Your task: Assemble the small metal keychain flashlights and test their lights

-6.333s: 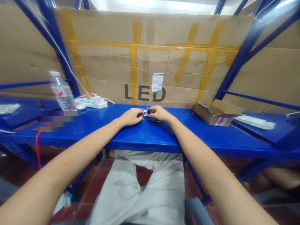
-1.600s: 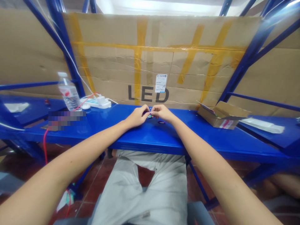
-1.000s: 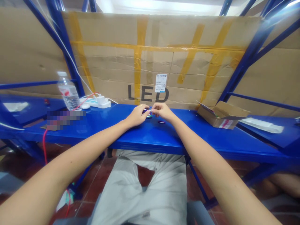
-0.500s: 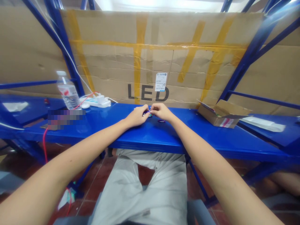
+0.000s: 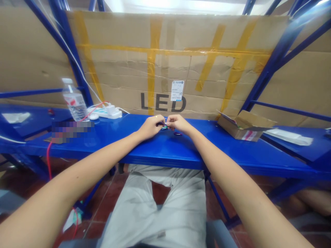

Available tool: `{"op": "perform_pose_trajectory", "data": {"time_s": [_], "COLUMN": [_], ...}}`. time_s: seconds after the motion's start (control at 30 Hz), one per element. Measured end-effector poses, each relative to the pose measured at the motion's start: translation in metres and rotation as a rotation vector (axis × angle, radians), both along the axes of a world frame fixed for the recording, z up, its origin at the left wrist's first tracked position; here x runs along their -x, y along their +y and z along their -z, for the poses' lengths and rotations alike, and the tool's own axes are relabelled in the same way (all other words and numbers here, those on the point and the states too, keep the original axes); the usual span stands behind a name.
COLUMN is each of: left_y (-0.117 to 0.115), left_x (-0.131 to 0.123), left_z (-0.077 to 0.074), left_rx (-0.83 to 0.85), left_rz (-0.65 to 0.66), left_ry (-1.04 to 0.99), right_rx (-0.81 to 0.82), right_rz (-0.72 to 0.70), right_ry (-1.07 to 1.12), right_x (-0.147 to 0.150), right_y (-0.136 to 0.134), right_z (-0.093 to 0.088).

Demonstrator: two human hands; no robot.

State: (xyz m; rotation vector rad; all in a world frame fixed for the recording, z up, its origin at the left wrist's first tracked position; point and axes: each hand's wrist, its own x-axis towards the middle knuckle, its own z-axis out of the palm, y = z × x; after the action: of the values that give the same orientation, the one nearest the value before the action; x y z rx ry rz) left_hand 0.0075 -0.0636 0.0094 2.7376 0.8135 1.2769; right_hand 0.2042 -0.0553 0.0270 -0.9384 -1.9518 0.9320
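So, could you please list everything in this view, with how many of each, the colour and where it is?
bench top: one, glossy blue, across the view
small metal pieces: about three, purple and green, on the bench at the fingertips
water bottle: one, clear with white cap, bench left
power strip: one, white, bench left, at the back
red wire: one, red, hanging below the bench at left
cardboard box: one, brown, open, bench right
cardboard sheet: one, brown with yellow tape and black "LED", behind the bench
blurred patch: one, unreadable, bench left
left hand: one, bare, at the pieces
right hand: one, bare, at the pieces
trousers: one pair, pale grey, below the bench
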Motion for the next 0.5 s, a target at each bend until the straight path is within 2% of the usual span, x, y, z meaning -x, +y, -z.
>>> {"op": "perform_pose_trajectory", "data": {"time_s": [0.27,0.4,0.5], "left_y": [-0.002,0.008,0.014], "left_x": [-0.002,-0.004,-0.006], "left_z": [0.001,0.006,0.009], "left_rx": [0.119,0.068,0.042], "left_rz": [-0.147,-0.201,-0.238], "left_ry": [-0.073,-0.053,-0.035], "right_rx": [-0.158,-0.327,-0.396], "right_rz": [0.017,0.055,0.078], "right_ry": [-0.021,-0.065,-0.098], "right_x": [-0.002,-0.002,-0.001], "right_y": [0.007,0.009,0.010], "right_z": [0.003,0.004,0.006]}}
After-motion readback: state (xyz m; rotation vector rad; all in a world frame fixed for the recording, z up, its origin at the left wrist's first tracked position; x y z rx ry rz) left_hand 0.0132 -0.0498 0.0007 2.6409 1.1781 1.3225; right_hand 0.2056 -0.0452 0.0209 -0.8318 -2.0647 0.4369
